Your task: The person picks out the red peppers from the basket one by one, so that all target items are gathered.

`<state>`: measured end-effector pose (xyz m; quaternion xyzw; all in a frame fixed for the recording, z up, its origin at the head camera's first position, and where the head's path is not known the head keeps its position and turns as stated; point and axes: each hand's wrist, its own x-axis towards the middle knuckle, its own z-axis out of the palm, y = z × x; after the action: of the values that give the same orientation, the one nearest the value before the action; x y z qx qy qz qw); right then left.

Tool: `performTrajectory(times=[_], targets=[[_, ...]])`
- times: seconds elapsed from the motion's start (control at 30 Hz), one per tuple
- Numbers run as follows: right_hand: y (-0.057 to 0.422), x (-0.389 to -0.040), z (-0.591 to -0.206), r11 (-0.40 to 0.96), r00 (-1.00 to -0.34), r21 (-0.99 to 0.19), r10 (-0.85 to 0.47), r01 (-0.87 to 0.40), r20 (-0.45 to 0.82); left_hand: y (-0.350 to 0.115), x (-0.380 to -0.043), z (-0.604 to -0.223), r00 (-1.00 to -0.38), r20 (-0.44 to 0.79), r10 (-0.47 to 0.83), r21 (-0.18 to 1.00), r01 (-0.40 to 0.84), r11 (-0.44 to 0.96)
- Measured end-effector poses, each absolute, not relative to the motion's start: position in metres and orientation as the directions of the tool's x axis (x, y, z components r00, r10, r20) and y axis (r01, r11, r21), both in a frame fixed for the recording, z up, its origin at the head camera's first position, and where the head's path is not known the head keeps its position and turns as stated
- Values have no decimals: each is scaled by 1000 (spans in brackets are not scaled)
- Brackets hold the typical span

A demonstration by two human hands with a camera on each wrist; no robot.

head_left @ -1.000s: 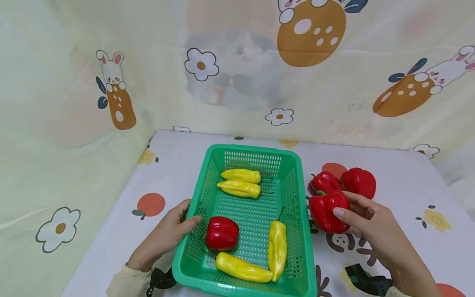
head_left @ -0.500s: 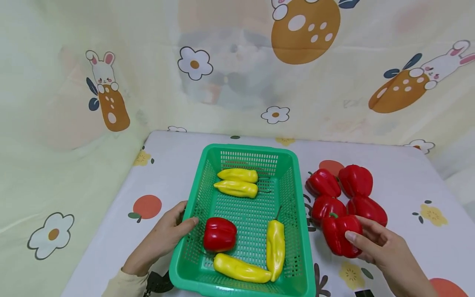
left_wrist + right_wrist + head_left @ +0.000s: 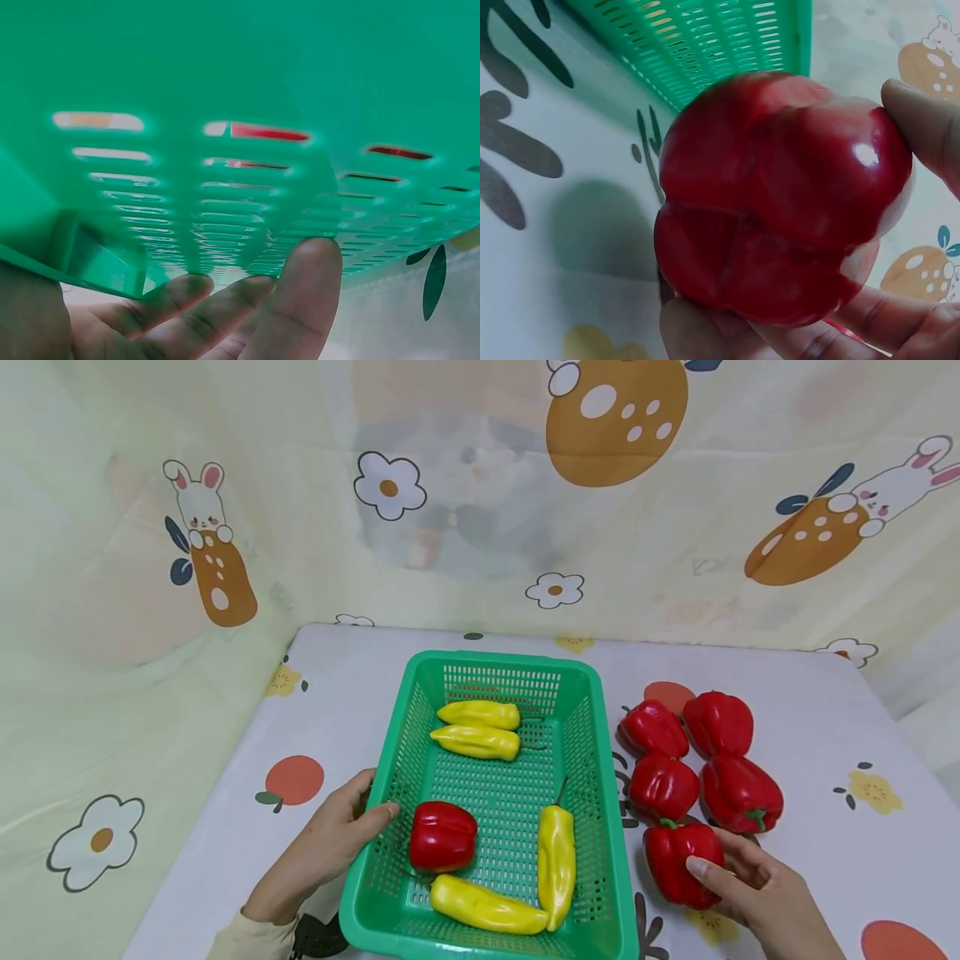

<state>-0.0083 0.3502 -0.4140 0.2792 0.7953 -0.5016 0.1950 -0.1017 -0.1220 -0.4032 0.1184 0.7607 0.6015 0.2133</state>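
Note:
My left hand [image 3: 326, 843] holds the left rim of a green plastic basket [image 3: 600, 760], thumb over the edge and fingers against the outside wall. Inside lie a red bell pepper [image 3: 442, 837], two yellow peppers [image 3: 480, 742] towards the back, and two more yellow peppers [image 3: 487, 906] near the front and right side. Right of the basket, my right hand [image 3: 768, 893] grips another red bell pepper [image 3: 682, 864] between thumb and fingers. From the right wrist view, this held bell pepper [image 3: 772, 195] shows its lobed underside close over the tablecloth.
Just beyond my right hand, several red bell peppers [image 3: 663, 787] sit in a cluster on the patterned white tablecloth [image 3: 817, 727]. A printed curtain [image 3: 480, 543] hangs along the back and left of the table.
My right hand has moved the held bell pepper towards me and lower, uncovering the bell peppers behind it. The basket and left hand stay nearly in place; the head view has shifted slightly.

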Motion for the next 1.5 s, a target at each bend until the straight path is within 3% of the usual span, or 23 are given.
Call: performTrajectory(times=[0.3,1.5], targets=[[347,-7,-422,368,-751,-655,284,660,-596,-123,-101,-404,-883,-181,434,966,-77,246],[336,-12,-427,497,-793,-622,309,605,-524,-122,-101,-404,-881,-171,441,970,-71,234]])
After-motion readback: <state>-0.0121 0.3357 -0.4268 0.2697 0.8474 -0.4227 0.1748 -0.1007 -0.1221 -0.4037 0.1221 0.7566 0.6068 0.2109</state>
